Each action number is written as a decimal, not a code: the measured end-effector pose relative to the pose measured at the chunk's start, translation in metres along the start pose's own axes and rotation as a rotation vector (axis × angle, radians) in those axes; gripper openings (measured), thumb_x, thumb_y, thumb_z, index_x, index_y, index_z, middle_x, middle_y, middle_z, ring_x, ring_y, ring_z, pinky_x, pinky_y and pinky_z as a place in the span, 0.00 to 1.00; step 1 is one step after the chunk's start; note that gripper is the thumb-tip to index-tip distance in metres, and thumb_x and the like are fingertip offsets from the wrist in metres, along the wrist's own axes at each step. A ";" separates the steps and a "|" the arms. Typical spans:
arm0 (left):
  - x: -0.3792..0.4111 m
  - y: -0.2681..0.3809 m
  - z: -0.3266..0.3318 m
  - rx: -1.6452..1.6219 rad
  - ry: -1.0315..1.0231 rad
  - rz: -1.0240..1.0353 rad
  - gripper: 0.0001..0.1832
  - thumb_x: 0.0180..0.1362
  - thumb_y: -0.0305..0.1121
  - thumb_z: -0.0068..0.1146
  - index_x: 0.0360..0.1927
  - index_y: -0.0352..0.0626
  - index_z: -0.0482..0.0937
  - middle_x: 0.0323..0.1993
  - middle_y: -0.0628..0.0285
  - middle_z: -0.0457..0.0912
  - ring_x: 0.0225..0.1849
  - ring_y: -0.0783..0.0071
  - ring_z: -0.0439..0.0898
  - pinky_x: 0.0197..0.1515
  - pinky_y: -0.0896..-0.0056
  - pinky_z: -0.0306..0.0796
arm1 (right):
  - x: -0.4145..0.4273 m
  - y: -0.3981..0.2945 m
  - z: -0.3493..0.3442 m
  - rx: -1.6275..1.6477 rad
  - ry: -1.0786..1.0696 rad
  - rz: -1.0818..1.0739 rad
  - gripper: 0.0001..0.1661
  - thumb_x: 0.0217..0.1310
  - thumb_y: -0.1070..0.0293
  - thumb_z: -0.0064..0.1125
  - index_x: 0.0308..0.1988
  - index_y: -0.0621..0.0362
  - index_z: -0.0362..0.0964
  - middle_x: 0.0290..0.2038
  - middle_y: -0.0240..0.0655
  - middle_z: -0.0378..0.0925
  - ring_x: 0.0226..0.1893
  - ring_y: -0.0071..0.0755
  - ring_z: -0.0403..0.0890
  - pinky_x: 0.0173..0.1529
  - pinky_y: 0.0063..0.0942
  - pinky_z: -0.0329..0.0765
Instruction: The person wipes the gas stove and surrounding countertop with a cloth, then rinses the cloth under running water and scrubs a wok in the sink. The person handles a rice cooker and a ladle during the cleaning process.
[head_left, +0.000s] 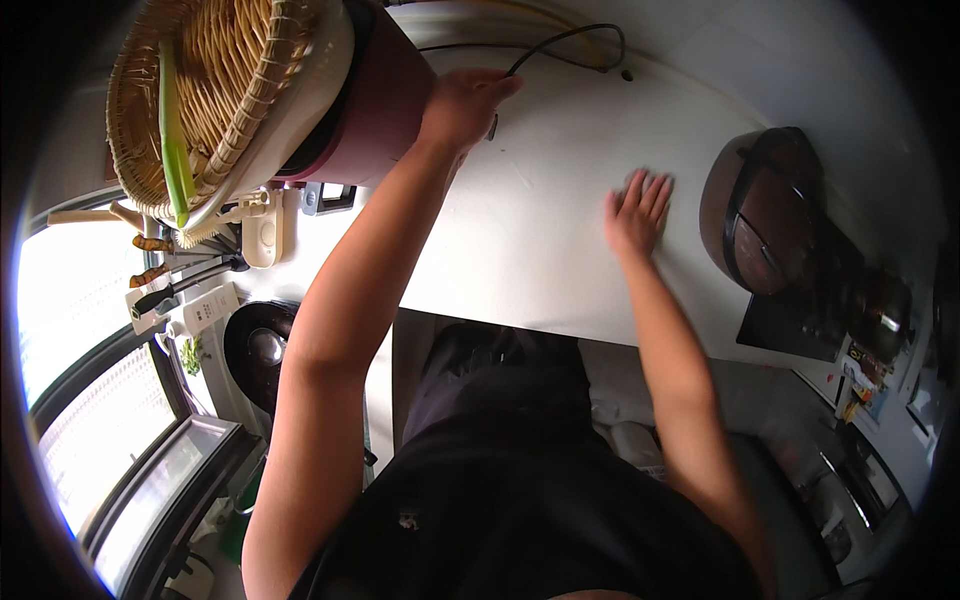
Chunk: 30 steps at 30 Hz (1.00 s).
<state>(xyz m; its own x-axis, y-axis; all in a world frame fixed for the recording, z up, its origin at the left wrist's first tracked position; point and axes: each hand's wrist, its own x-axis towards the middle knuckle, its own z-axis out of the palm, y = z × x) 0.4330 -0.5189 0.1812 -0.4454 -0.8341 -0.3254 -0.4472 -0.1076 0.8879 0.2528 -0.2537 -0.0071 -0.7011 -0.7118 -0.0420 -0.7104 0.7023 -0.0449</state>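
My left hand (466, 109) is closed around a black cable (570, 31) beside a dark red appliance (386, 105). The cable leaves my fingers and loops along the back of the white countertop (525, 247). A small dark piece shows just below that hand, too little to identify. On top of the appliance stands a pale bowl-like rim (330, 82) with a wicker basket (225, 67) over it, and a green onion stalk (174, 142) lies in the basket. My right hand (637, 214) holds nothing; slightly blurred, it is over the countertop with its fingers apart.
A brown rounded appliance (750, 217) stands at the right, near a black flat panel (787, 328). Several knives (154, 300) and a cream holder (264, 232) are at the left by the window (90, 405). Below them rests a black wok (259, 352).
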 end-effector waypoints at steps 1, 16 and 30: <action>-0.003 0.006 -0.004 0.000 -0.001 0.022 0.24 0.62 0.47 0.69 0.54 0.40 0.86 0.43 0.59 0.86 0.44 0.74 0.81 0.48 0.69 0.75 | 0.037 -0.001 0.002 -0.012 -0.003 0.024 0.50 0.73 0.34 0.38 0.79 0.52 0.41 0.80 0.54 0.37 0.81 0.57 0.32 0.81 0.51 0.33; -0.020 0.019 -0.022 -0.131 -0.011 0.019 0.22 0.60 0.41 0.72 0.51 0.34 0.86 0.43 0.59 0.87 0.46 0.74 0.82 0.50 0.73 0.73 | -0.002 -0.158 -0.021 0.197 -0.236 -0.789 0.55 0.65 0.26 0.46 0.79 0.43 0.45 0.81 0.41 0.43 0.81 0.49 0.36 0.80 0.56 0.40; -0.043 0.000 -0.025 -0.157 0.089 -0.088 0.26 0.58 0.45 0.74 0.52 0.34 0.84 0.44 0.57 0.85 0.45 0.74 0.81 0.48 0.73 0.74 | 0.057 -0.117 -0.007 0.008 -0.026 -0.201 0.63 0.63 0.20 0.41 0.79 0.52 0.39 0.81 0.47 0.41 0.81 0.60 0.33 0.81 0.54 0.36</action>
<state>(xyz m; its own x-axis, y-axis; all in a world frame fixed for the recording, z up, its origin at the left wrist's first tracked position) 0.4711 -0.4966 0.2036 -0.3370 -0.8614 -0.3800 -0.3519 -0.2592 0.8995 0.2949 -0.3766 0.0031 -0.5430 -0.8378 -0.0570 -0.8355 0.5458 -0.0631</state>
